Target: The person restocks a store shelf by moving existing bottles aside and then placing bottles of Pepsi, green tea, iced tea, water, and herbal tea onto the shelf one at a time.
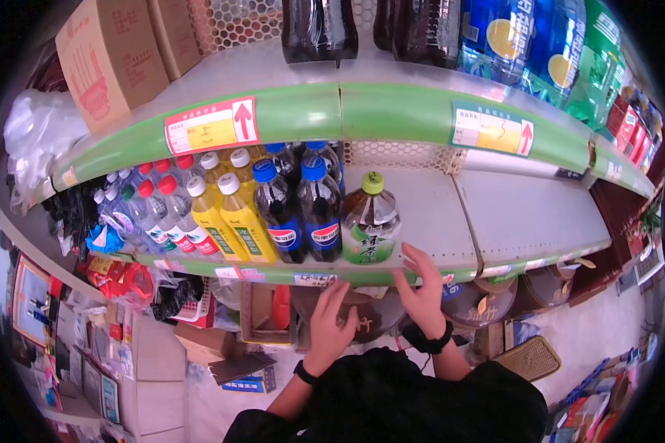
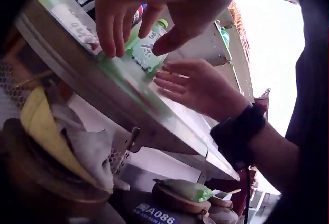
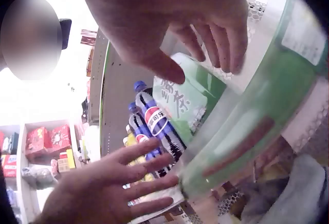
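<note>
Both the left hand (image 1: 332,331) and the right hand (image 1: 423,294) are empty, fingers loose, near the green tea bottle (image 1: 372,221) on the shelf (image 1: 436,214).

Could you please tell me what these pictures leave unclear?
Head view: tops of the dark upper-shelf bottles, cut off by the top edge.
Head view: the rearmost cola bottles, hidden behind the front cola bottles.
Right wrist view: the cap of the green tea bottle, behind the right hand.
Left wrist view: small print on the shelf label, blurred.
</note>
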Available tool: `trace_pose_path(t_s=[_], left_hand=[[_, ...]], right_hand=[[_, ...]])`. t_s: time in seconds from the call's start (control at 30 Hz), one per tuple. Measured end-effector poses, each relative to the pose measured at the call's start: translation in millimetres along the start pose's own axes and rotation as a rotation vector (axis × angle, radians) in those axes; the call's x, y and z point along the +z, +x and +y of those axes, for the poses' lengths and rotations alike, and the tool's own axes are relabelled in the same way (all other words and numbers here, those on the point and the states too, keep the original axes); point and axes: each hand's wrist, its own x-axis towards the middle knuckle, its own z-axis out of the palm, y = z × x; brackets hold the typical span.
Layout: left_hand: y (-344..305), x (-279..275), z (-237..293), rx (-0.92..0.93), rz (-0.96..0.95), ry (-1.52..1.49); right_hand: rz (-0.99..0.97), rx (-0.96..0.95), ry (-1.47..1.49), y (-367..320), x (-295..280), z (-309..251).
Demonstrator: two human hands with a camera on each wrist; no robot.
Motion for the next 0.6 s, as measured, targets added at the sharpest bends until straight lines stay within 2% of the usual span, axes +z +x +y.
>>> trace_pose_path(t_s=[0.07,0.2,0.3,0.37,0.43,0.5,0.57,0.6], left_hand=[[-17.6,-12.9,-11.8,-0.032,-0.061,0.015],[-77.6,-53.4,-43.5,-0.110,-0.204,0.063],[-104.0,-70.0,-60.3,-0.174,-0.297,0.047],[-119.2,-79.8,-60.2,-0.246,-0.382,-0.041],[-128.6,-87.0,-47.3,-0.131,-0.452,-0.029],[-137.2,-90.5,-44.2,-0.012,-0.493,-0.036],[-151.4,-96.7,-46.6,0.093,-0.518,-0.063],[-157.7,-103.9,-44.8,0.081,-0.561,-0.057]], right_hand=[[0.055,0.038,-0.021,-22.7,-6.0,0.8],[0.013,0.288,0.160,-86.5,4.8,-9.9],[0.129,0.215,0.047,-69.4,12.5,-9.7],[0.200,0.076,-0.014,-57.5,18.1,-12.8],[0.236,-0.131,-0.211,4.6,32.6,-9.0],[0.089,-0.100,-0.062,21.7,46.6,9.4],[0.093,-0.003,-0.153,21.7,46.3,7.0],[0.090,0.047,-0.196,18.1,47.8,5.8]])
